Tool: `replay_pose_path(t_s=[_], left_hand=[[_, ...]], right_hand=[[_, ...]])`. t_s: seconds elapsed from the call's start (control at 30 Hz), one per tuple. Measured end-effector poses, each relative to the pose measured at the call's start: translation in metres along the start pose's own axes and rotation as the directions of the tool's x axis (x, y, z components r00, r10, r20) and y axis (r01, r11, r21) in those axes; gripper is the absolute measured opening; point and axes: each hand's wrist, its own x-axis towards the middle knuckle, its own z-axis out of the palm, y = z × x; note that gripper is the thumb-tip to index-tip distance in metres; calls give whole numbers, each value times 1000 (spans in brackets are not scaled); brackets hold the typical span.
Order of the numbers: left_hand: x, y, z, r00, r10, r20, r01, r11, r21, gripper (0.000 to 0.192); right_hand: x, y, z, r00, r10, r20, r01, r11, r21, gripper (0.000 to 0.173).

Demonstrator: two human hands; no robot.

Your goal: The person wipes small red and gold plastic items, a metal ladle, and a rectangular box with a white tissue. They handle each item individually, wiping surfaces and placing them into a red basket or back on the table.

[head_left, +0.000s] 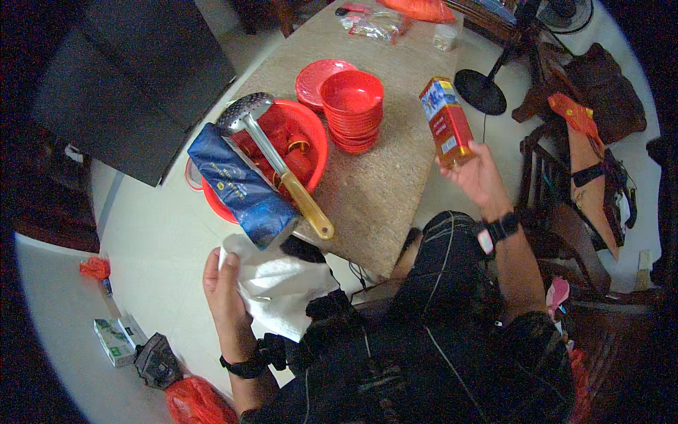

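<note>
My left hand [225, 289] pinches a white paper towel [280, 291] that hangs in front of my dark clothes. Out past the table's right edge, my right hand [474, 177] grips a red printed box [448, 124] by its lower end; the box bears writing and a barcode. A red plastic basin [316, 130] on the table holds several red items. Across its top lie a blue tissue pack [238, 183] and a slotted metal skimmer [265, 140] with a tan handle. Beside the basin rise a stack of red bowls [354, 111] and some red plates [318, 79].
The stone-look table [381, 196] has plastic packets [376, 24] at its far end. A black stand base [480, 91] and a dark wooden chair [556, 212] are on the right. Left on the floor lie a carton [114, 342] and a red bag [196, 400].
</note>
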Motion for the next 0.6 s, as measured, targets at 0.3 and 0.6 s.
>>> replay_pose_path(t_s=[0.3, 0.6], left_hand=[[-42, 7, 35, 938, 319, 134, -328, 943, 49, 25], [-108, -14, 81, 313, 495, 810, -950, 173, 261, 30]], right_hand=[[-140, 42, 56, 958, 61, 281, -72, 997, 30, 78], [-220, 70, 114, 856, 373, 357, -311, 924, -221, 75]])
